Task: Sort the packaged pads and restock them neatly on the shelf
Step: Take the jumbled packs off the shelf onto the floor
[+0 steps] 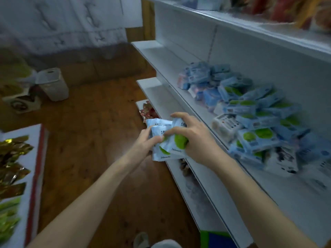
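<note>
Several white pad packets with green spots [167, 140] sit bunched between our hands at the frame's centre, just off the white shelf's [179, 68] front edge. Our left hand [146, 143] grips them from 9 o'clock, our right hand [194, 138] curls over them from 3 o'clock. Toward 2 o'clock, a loose heap of blue packets [250, 111] lies on the shelf

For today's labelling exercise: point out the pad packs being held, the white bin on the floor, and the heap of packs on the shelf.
held pad packs [168, 140], head view, green patch on front pack
white bin [53, 85], head view, its side wall
heap of packs [250, 111], head view, middle of pile
</note>
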The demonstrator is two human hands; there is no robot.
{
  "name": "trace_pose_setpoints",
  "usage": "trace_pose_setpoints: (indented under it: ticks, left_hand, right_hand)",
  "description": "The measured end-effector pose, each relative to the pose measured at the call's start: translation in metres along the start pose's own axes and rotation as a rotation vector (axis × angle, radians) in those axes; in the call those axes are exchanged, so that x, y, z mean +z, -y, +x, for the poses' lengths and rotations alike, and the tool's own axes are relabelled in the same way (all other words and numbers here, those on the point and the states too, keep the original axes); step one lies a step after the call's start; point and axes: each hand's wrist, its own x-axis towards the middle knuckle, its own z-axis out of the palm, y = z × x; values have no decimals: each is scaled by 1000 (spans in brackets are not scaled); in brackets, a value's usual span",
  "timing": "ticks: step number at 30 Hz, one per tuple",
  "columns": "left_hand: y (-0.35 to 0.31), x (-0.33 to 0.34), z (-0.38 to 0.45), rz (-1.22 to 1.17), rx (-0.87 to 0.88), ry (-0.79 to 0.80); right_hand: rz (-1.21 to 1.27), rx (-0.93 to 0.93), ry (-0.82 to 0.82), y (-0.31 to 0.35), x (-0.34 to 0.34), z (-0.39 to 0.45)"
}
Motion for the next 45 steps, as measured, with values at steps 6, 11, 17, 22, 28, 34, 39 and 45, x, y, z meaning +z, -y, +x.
trace_pose_setpoints:
  ticks: [6,11,17,22,28,34,39,45]
  left_hand:
    - [5,-89,-2,112,15,-201]
    - [10,-139,0,92,21,-389]
    - [2,-185,26,-193,107,-481]
    - [-11,-211,74,-220,94,-450]
    - [-33,-243,157,-157,84,-488]
    - [-29,-263,219,-121,107,-577]
    - [-24,-298,262,-125,115,-634]
    - [-4,-367,326,-130,82,-684]
  right_hand:
    - [91,-171,8,42,51,84]
    - [230,-94,-100,54,79,132]
    - [820,465,104,36,96,188]
    - [1215,443,433,2,134,235]
    - [1447,334,510,-57,156,322]
    - [1564,407,517,-92,185,385]
    - [1556,436,551,-107,214,437]
    - [1515,495,575,-127,266,514]
